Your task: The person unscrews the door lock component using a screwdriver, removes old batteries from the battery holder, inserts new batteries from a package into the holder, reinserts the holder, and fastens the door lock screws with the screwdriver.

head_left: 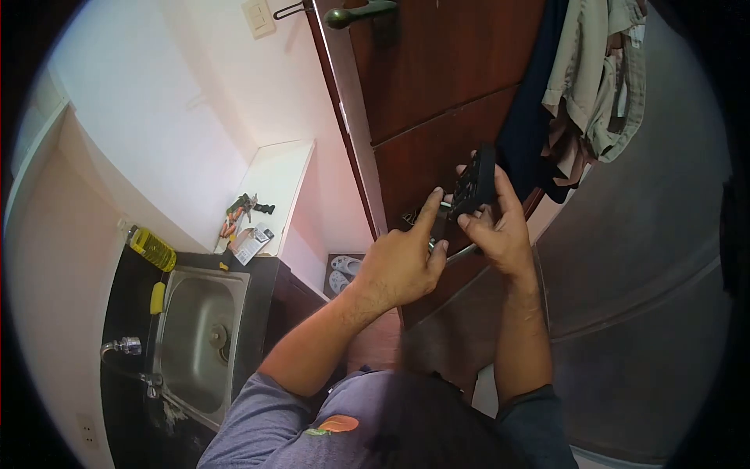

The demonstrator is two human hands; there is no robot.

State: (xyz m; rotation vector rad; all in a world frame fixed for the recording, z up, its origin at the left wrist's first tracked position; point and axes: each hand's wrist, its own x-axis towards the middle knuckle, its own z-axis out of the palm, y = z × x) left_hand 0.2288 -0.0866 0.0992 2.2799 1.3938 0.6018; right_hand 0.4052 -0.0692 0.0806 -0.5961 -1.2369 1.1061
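In front of the brown door, my right hand (504, 238) is closed around the side and lower end of a black box-like device (483, 186). The device is tilted, and its face shows darker recesses whose detail I cannot make out. My left hand (402, 264) is beside it, index finger stretched toward the device's lower end and thumb bent in. Between that thumb and finger is a small dark object with shiny parts (439, 229), mostly hidden by the fingers. A short pale tip (446, 205) shows by the index fingertip, close to the device.
Behind the hands stands the wooden door (437, 109) with a handle (359, 14). Clothes (598, 78) hang at upper right. At left are a steel sink (195, 336), a faucet (125, 346), a yellow bottle (152, 248) and a white ledge (283, 168) with small items. Slippers (341, 271) lie below.
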